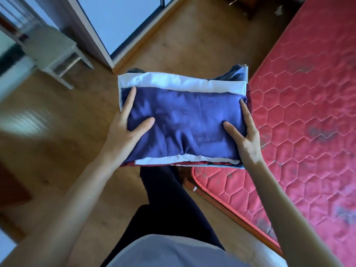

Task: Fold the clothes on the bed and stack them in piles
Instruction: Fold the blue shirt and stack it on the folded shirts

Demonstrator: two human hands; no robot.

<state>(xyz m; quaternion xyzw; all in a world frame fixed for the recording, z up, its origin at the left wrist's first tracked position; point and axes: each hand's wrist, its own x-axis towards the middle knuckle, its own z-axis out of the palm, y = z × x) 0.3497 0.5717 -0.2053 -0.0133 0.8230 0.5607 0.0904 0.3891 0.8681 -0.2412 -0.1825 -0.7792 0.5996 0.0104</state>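
So the stack of folded clothes [183, 120] is off the bed right now, held up in the air over the wooden floor [63, 143], just past the bed's near corner. Navy piece [185, 124] on top, white one [179, 82] under it, and some dark red and denim edges peeking out lower down.

Left hand [127, 128] and right hand [244, 135] clamp it from opposite short sides: thumbs pressed flat on the navy top, index fingers [129, 99] stretched along the side edges, the rest seemingly tucked underneath (can't actually see them). My guess is that squeeze keeps the layers from sliding apart.

The red quilted mattress [308, 112] sits bare off to the right. There's a pale stool [52, 53] and a door [107, 26] further out.
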